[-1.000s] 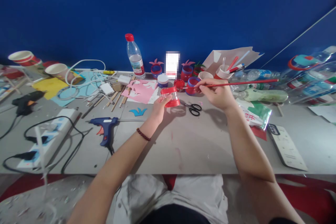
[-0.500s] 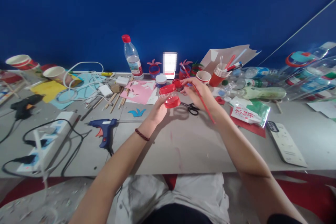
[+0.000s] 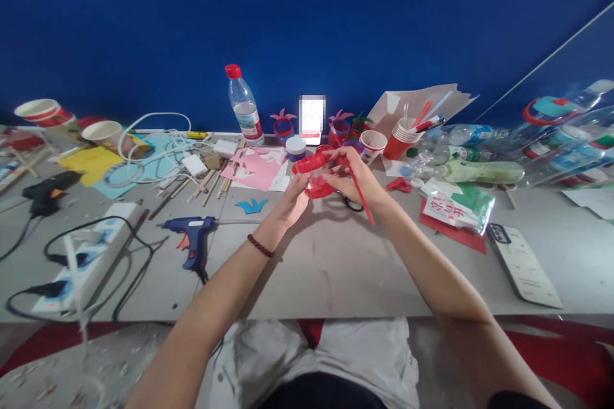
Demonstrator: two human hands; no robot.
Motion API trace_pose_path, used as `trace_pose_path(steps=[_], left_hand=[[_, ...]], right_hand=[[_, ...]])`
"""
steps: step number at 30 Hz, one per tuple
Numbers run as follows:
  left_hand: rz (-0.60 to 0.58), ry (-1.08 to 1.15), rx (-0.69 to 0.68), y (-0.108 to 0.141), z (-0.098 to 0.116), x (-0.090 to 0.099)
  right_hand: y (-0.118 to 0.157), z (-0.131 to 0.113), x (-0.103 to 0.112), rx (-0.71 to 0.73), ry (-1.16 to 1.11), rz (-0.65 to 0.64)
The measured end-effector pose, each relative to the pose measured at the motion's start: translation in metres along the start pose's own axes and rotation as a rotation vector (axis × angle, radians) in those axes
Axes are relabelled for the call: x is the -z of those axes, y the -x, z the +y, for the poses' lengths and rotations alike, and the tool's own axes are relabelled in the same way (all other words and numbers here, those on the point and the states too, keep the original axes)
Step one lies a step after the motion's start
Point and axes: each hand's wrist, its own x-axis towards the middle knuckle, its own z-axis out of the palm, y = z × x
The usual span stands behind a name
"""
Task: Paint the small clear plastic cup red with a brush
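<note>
My left hand (image 3: 293,199) is closed around a small clear plastic container (image 3: 311,163) with red bands at its top and bottom, held tilted above the table. A slim red paintbrush (image 3: 362,195) rests in the closed fingers of my right hand (image 3: 357,172), its handle slanting down toward me. Fingertips of the right hand touch the container's right side. Black scissors (image 3: 354,206) lie partly hidden below that hand. Close to the left wrist is a blue paper leaf cutout (image 3: 251,206).
At the left are a blue glue gun (image 3: 192,236) and a power strip (image 3: 91,255) with cords. A bottle (image 3: 244,108) stands behind, near a white-lidded jar (image 3: 295,147). Paper cups (image 3: 401,139) and plastic bottles (image 3: 472,134) crowd the right. A phone (image 3: 525,265) lies front right.
My right hand has moved left and down with the paintbrush, from beside the small red pot onto the container. The left hand keeps its hold, and the container has shifted slightly.
</note>
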Motion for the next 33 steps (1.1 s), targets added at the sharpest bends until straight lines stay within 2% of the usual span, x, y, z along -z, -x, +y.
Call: trace_pose_path(steps=[5,10,17,20,23,26,30,33], left_hand=[[0.034,-0.024,-0.025,-0.001,0.001,0.005],[-0.014,-0.066,-0.009,-0.002,-0.004,0.008],[-0.034,-0.079,-0.027,-0.005,-0.013,0.016],[-0.049,-0.067,-0.019,-0.005,-0.011,0.014],[-0.019,-0.081,-0.01,-0.004,-0.011,0.012],[0.075,-0.14,-0.031,-0.003,-0.014,0.014],[0.241,-0.216,-0.031,-0.002,-0.017,0.016],[0.304,-0.231,-0.006,-0.002,-0.017,0.015]], right_hand=[[0.003,-0.001,-0.001,0.033,0.187,0.069],[0.007,-0.008,-0.006,0.05,0.388,0.074],[0.008,-0.01,-0.01,0.051,0.409,0.086],[0.007,-0.012,-0.007,0.07,0.358,0.079],[0.005,-0.017,0.0,0.096,0.235,0.128],[0.002,-0.02,0.011,0.1,0.086,0.182],[-0.001,-0.021,0.024,0.105,-0.119,0.164],[-0.001,-0.025,0.028,0.109,-0.174,0.166]])
